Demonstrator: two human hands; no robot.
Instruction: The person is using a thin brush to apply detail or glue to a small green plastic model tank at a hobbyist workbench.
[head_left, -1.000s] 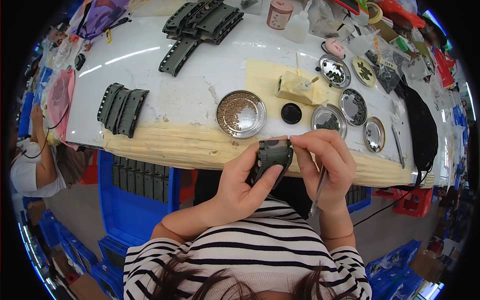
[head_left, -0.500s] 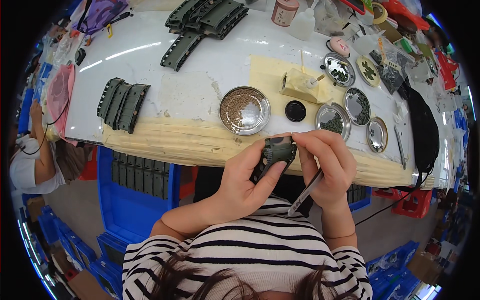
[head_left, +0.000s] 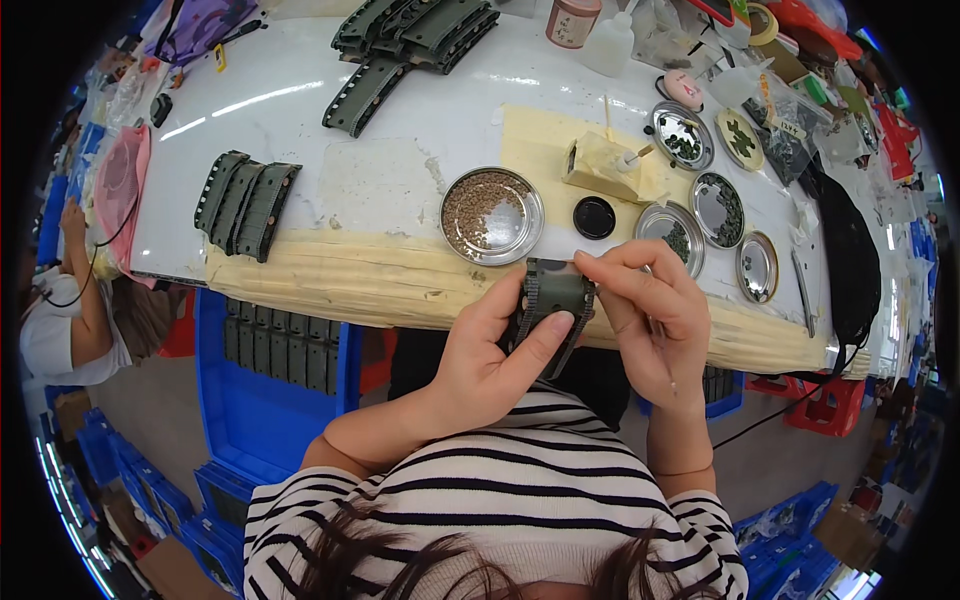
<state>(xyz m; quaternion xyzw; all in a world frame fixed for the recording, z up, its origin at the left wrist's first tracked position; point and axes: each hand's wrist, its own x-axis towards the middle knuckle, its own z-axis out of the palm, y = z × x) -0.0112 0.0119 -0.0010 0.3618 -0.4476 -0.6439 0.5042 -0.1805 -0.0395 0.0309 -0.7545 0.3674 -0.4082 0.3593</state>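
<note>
My left hand (head_left: 482,345) grips a dark green curved plastic piece (head_left: 560,292) with toothed edges, thumb across its front and fingers behind. It is tilted up just over the table's near edge. My right hand (head_left: 655,300) has its thumb and index fingertip pinched at the piece's upper right corner; what lies between those tips is too small to make out. Tweezers (head_left: 656,328) lie tucked in the right hand, mostly hidden by the fingers and seen nearly end-on.
Beyond my hands stand a round tin of small brown bits (head_left: 491,215), a black lid (head_left: 594,217), a paper-wrapped block (head_left: 603,168) and several tins of green bits (head_left: 717,209). More green pieces (head_left: 246,205) lie left; a blue crate (head_left: 255,420) sits below. Another person (head_left: 75,330) is far left.
The green piece has turned to show more of its front face. My right hand has rotated and risen slightly, so the tweezers, plainly visible before, are now mostly hidden.
</note>
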